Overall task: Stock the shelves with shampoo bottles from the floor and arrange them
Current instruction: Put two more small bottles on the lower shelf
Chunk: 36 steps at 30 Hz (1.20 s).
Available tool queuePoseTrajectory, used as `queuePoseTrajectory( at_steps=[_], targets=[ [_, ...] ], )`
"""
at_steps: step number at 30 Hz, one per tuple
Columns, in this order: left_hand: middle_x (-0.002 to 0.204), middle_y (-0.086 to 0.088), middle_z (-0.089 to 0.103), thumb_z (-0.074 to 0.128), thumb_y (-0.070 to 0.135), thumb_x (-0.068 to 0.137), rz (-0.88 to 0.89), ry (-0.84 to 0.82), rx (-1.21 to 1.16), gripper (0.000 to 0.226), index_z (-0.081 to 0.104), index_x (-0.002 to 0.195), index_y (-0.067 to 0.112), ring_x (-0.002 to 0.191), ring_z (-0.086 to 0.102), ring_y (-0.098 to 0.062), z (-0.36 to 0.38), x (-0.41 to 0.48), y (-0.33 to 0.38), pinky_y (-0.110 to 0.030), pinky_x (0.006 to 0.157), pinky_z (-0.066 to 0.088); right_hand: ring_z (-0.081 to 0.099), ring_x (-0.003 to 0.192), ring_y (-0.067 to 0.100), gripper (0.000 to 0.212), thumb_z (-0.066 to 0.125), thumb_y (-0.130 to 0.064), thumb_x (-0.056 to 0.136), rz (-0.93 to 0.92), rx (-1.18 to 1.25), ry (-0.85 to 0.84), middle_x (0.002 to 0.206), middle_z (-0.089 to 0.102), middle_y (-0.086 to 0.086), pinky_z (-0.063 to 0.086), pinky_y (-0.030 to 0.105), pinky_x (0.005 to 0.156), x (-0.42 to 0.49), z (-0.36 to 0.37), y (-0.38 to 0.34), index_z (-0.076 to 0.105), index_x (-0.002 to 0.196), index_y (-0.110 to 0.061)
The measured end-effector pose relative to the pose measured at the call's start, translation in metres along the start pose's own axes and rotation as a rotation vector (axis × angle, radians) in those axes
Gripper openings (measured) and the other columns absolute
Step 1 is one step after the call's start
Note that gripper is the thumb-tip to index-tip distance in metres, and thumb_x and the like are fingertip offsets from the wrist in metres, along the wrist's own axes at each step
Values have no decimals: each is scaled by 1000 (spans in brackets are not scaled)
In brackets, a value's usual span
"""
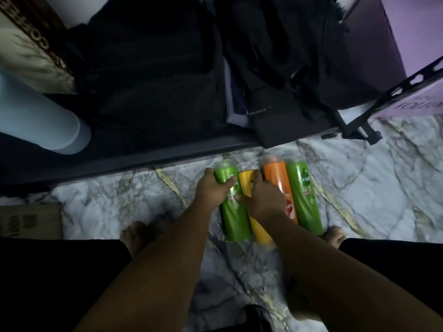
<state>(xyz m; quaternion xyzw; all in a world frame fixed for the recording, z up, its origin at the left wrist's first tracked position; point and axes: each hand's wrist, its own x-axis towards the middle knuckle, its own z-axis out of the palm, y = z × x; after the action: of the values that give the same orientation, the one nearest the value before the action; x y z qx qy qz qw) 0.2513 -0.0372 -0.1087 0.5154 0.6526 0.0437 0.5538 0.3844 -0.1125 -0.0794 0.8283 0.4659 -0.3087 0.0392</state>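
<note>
On the marble floor [107,207], four bottles lie side by side, caps toward the shelf [143,159]. The left hand [211,190] is curled around the upper part of the left green bottle [233,216]. The right hand [261,197] is wrapped over the yellow bottle [259,230], just beside the left hand. Right of the right hand lie the orange bottle [278,180] and a second green bottle [304,197], touching each other. Beyond both hands, the shelf carries dark bags [155,68]. Bare feet flank the row.
</note>
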Motion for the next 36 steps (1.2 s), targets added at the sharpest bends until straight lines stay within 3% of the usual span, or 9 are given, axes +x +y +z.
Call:
queuePoseTrajectory(
  at_steps=[6,11,13,16,19,24,27,29,36],
  targets=[
    [100,-7,68,81,44,85,17,-1,-108,45,46,103,23,89,73,-26,-7,-8,1,-55,76,63,66,101,35,76,76,-47,80,-54,193,-60,109,69,10,53,39,80,2,-15,8,39,141,-19],
    [104,-3,69,90,37,72,130,-51,-159,59,47,109,21,97,72,-21,-26,-31,15,-56,87,60,66,95,31,71,72,-52,64,2,371,-3,100,70,4,54,41,82,-24,-34,2,47,125,-26],
    [106,3,65,89,19,80,192,-100,-108,55,48,116,20,98,68,-16,-39,-49,29,-51,88,60,65,93,31,62,73,-50,65,7,432,32,98,69,4,54,42,82,-37,-43,1,48,117,-27],
    [104,7,67,90,19,79,294,-147,62,56,51,119,26,96,66,-12,-61,-74,42,-34,82,56,65,83,20,46,78,-44,74,-49,546,71,87,68,-5,52,36,75,-60,-56,-2,50,107,-28],
    [103,8,68,92,23,72,384,-140,245,53,56,110,28,97,65,-15,-77,-103,46,-31,84,52,60,73,9,41,81,-26,78,-157,544,54,80,63,-11,42,28,65,-84,-69,-5,53,108,-22],
    [102,6,68,90,28,71,488,-98,449,50,55,107,31,96,62,-19,-85,-141,36,-32,77,48,64,85,18,40,84,-21,75,-302,396,60,90,67,-6,40,21,62,-116,-73,-3,62,108,-23],
    [100,1,68,86,21,74,505,-89,498,48,53,107,30,93,64,-22,-84,-160,25,-35,80,53,60,107,23,45,79,-21,80,-424,236,73,117,61,3,46,29,87,-132,-70,-3,65,122,-22],
    [104,0,67,84,22,77,501,-76,539,49,51,111,34,95,64,-24,-82,-170,19,-37,82,55,58,111,26,45,76,-20,82,-463,176,60,122,54,4,46,35,96,-140,-68,-3,64,125,-22],
    [122,-1,67,83,25,80,568,28,626,56,56,128,29,111,63,-27,-78,-183,7,-41,89,54,58,115,31,51,71,-13,83,-420,170,98,128,59,9,48,37,94,-153,-61,-9,57,131,-20]
  ],
)
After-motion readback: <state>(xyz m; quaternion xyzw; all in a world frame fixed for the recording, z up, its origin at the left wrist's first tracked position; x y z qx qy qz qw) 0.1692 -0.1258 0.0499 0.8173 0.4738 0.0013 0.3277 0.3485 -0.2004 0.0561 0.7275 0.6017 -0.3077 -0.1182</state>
